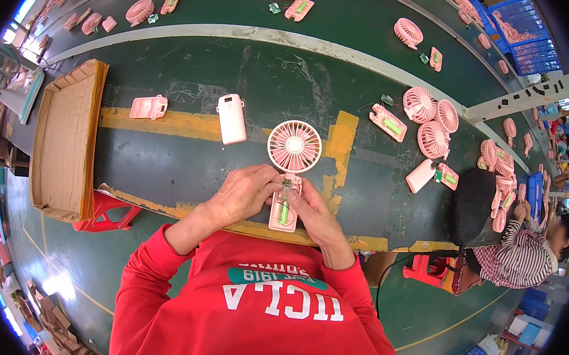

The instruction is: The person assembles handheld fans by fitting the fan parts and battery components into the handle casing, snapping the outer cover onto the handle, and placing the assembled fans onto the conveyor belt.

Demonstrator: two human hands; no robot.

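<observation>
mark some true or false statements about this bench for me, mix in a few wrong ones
1. The right hand holds the open pink handle. True.
2. The cardboard tray is at the right end of the bench. False: it is at the left.
3. A green cylinder shows inside that handle. True.
4. The left hand is resting inside the tray. False: it is at the top of the handle, just below the round fan head.
5. The person's sleeves are blue. False: they are red.
6. A co-worker in striped clothing is at the right. True.
</observation>
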